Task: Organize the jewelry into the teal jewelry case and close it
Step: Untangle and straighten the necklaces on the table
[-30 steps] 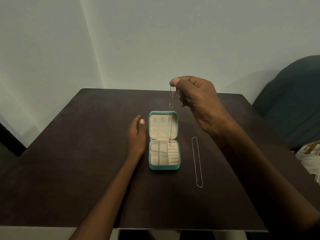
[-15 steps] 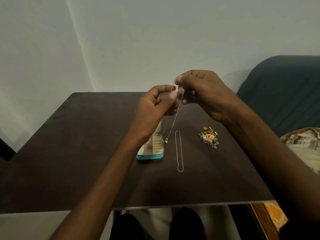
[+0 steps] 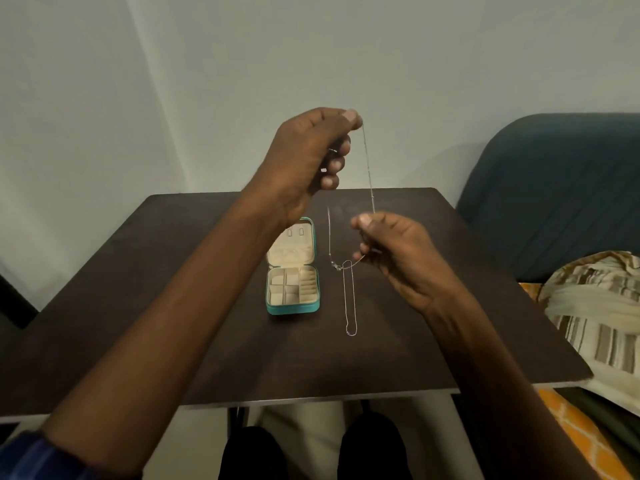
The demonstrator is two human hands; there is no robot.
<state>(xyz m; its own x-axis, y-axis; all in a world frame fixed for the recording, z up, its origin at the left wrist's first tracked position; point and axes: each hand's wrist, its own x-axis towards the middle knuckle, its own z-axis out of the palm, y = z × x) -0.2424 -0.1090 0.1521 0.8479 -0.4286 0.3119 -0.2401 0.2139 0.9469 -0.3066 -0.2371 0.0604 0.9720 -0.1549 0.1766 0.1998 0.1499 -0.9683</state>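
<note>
The teal jewelry case (image 3: 293, 308) lies open on the dark table (image 3: 173, 289), its cream compartments holding nothing I can see. My left hand (image 3: 308, 161) is raised above the case and pinches the top of a thin silver necklace (image 3: 369, 168). Lower down and to the right, my right hand (image 3: 398, 251) pinches the same chain, and the rest of it loops down between the hands. A second silver chain (image 3: 349, 299) lies straight on the table, just right of the case. The earring pile is hidden behind my right hand.
A teal sofa (image 3: 554, 188) stands at the right, with a striped cloth (image 3: 595, 306) and an orange patterned cushion (image 3: 581, 431) on it. The table's near edge (image 3: 311, 398) runs above my knees. A pale wall is behind.
My left hand rose with the top of the necklace, while my right hand slid down the chain toward the table. The camera tilted, and the case is in fuller view.
</note>
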